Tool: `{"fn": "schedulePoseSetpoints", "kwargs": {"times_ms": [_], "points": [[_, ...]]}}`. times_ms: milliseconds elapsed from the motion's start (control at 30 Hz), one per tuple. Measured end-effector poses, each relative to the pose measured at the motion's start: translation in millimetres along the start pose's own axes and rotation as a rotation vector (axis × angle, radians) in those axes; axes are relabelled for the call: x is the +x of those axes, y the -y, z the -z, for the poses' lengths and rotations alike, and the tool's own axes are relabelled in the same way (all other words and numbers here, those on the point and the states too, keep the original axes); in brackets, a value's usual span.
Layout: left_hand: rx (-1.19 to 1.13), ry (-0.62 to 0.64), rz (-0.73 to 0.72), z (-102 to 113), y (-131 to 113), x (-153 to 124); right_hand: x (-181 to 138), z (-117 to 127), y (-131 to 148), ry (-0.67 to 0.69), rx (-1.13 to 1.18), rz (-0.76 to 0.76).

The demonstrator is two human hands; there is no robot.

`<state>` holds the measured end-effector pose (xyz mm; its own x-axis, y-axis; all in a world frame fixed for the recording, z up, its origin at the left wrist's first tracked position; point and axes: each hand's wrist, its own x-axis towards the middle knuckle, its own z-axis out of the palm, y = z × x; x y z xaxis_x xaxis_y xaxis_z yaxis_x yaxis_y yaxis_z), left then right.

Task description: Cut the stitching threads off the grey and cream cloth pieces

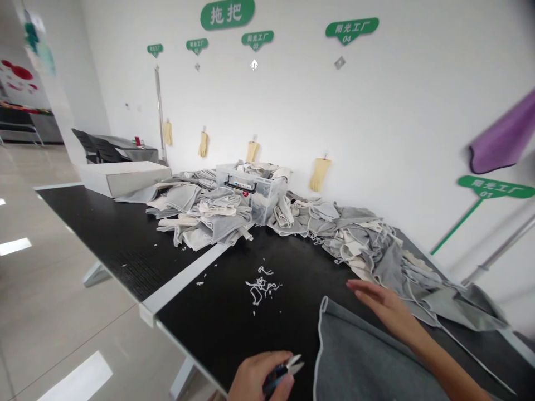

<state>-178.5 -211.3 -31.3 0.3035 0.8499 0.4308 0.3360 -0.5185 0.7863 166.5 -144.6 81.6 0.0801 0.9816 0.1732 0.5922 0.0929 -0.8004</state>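
Note:
My left hand is at the bottom edge, closed around a pair of thread snips with a dark blue handle. The blades point right and stand slightly apart. A grey cloth with a pale stitched edge lies on the black table in front of me, to the right of the snips. Over its far edge is my right hand, fingers stretched out to the left, with nothing visible in it. Beyond the snips lies a small heap of white thread scraps.
Piles of grey and white cloths surround a clear plastic box; another cloth pile runs along the wall. A white box stands at the far left. Yellow gloves hang on the wall. The black table has a pale edge.

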Motion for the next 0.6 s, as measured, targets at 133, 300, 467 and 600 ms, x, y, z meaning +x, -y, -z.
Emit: {"fn": "schedulePoseSetpoints", "kwargs": {"times_ms": [133,300,467,600], "points": [[-0.027,-0.048,0.086,8.2,-15.3,-1.5,-83.8,2.1,-20.0,-0.059,-0.101,-0.036],[-0.116,0.056,0.165,13.5,-28.4,0.6,-159.4,-4.8,-14.1,-0.195,-0.189,-0.053],[-0.158,0.058,0.19,11.1,-25.5,1.3,-210.9,-12.2,-2.4,-0.287,-0.211,-0.038],[-0.172,0.052,0.199,8.0,-20.3,0.7,-238.3,-17.4,-7.9,-0.334,-0.22,-0.038]]}}
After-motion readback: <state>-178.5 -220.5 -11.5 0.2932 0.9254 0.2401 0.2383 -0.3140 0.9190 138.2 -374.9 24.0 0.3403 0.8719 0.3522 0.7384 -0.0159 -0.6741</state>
